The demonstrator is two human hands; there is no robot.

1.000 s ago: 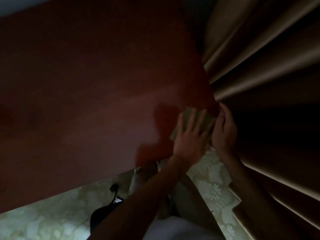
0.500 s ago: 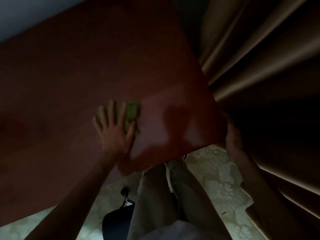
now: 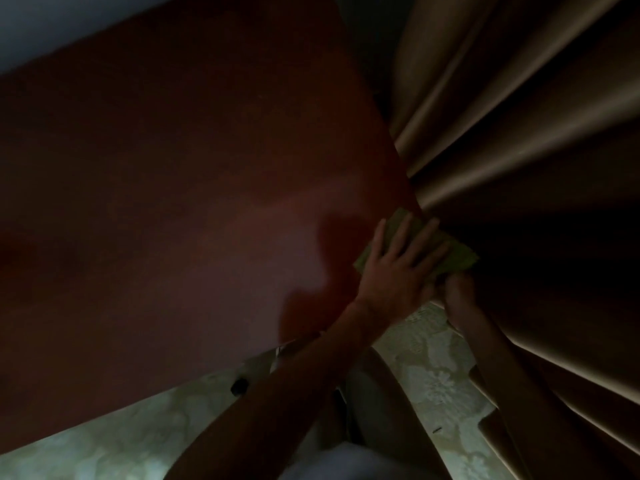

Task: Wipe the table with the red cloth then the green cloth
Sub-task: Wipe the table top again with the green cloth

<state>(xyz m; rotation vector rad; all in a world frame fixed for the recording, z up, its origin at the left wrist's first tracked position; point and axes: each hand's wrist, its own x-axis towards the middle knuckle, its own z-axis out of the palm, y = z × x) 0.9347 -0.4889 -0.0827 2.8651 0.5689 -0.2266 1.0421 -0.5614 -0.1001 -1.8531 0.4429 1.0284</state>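
Two hands meet at the near right corner of the dark reddish-brown wooden table (image 3: 173, 202), in very dim light. The left hand (image 3: 398, 271) lies flat with its fingers spread wide, pressing the folded green cloth (image 3: 453, 254) onto the tabletop right at the edge, where part of the cloth overhangs toward the brown pleated curtain (image 3: 519, 116). The right hand (image 3: 457, 296) sits just below the table's edge under the overhanging cloth; it is too dark to tell whether its fingers are curled or cupped. No red cloth is in view, so the person seems to be on the green-cloth pass. To do this well, the palm should keep even pressure so the cloth stays flat, and the stroke should run fully off the edge, with the lower hand placed to catch any crumbs or the slipping cloth. A patterned pale floor (image 3: 433, 375) shows below.
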